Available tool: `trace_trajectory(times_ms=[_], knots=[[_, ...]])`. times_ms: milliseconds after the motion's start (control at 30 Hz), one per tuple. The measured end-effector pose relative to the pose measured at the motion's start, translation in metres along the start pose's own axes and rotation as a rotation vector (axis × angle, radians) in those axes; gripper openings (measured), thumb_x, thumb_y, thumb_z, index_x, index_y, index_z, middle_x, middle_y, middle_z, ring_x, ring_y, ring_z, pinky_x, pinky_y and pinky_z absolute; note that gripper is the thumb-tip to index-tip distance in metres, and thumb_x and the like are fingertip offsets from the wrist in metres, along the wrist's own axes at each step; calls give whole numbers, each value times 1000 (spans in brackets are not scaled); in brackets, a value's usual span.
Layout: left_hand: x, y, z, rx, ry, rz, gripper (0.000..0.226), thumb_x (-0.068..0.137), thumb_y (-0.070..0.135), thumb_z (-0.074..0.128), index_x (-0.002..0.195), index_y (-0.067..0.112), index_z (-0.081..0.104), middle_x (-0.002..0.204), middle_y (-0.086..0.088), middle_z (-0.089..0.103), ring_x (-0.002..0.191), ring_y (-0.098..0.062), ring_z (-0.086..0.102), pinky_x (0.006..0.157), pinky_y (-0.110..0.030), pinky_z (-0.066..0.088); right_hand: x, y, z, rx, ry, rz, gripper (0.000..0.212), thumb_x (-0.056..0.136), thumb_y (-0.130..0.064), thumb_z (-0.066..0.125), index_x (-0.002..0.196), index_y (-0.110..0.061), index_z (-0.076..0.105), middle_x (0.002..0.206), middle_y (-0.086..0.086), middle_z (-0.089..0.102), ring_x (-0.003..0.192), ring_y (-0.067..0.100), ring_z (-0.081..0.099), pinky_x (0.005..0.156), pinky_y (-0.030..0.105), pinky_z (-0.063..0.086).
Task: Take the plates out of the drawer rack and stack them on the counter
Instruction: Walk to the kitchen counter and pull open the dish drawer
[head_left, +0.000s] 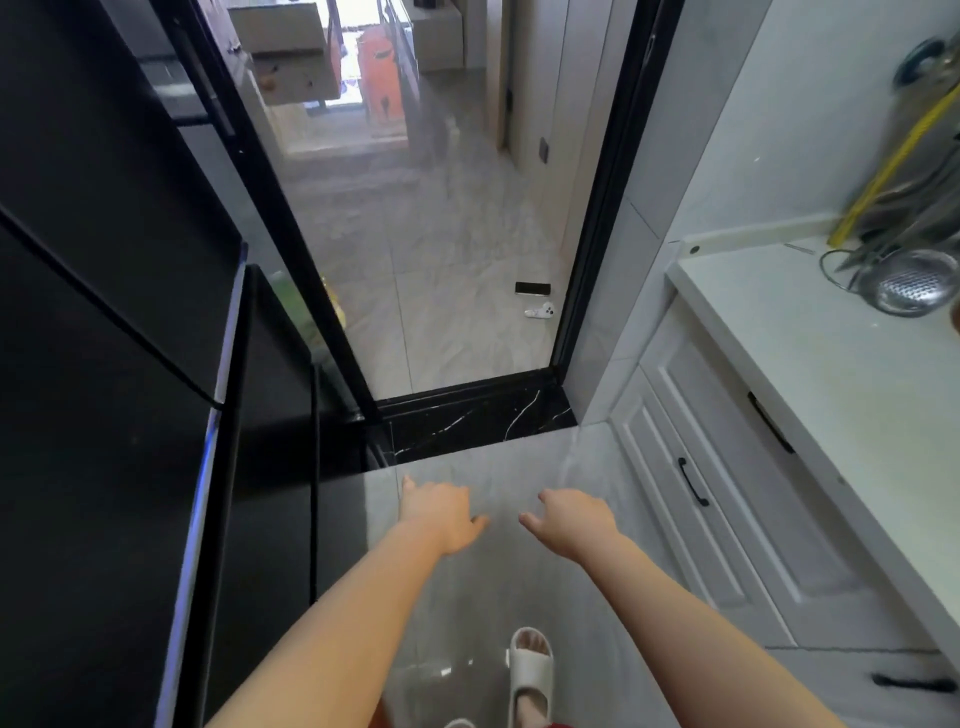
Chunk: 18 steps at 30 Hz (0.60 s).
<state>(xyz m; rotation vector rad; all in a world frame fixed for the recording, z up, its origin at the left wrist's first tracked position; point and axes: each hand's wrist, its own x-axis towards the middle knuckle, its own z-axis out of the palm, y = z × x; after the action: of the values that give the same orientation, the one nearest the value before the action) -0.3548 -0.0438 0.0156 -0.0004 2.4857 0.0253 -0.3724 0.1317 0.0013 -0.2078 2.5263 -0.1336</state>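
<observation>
Metal colander (909, 283) on counter (810, 374), contents unclear

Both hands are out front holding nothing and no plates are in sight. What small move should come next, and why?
Probably turn right toward the white cabinets: left hand and right hand hang open over bare floor, and the counter and drawer handles lie on that side.

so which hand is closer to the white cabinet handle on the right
Right. The right hand hangs just left of the black cabinet handle, over the floor. The left hand is farther left, nearer the black fridge.
</observation>
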Motion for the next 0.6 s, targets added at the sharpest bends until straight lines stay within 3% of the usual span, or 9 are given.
trace_trajectory(times_ms=[233, 600], knots=[[46, 21, -28, -99, -52, 37, 60, 93, 57, 40, 136, 16, 49, 137, -10, 52, 128, -29, 46, 104, -44, 41, 51, 28, -30, -29, -19, -21, 47, 92, -51, 40, 116, -15, 59, 115, 7, 65, 106, 28, 60, 76, 36, 41], [126, 27, -87, 73, -14, 149, 60, 91, 61, 38, 128, 18, 56, 128, -8, 58, 121, -30, 50, 97, -46, 38, 111, 44, -68, 49, 27, 61, 51, 89, -52, 41, 121, -14, 56, 127, 10, 55, 120, 30, 50, 93, 42, 44]])
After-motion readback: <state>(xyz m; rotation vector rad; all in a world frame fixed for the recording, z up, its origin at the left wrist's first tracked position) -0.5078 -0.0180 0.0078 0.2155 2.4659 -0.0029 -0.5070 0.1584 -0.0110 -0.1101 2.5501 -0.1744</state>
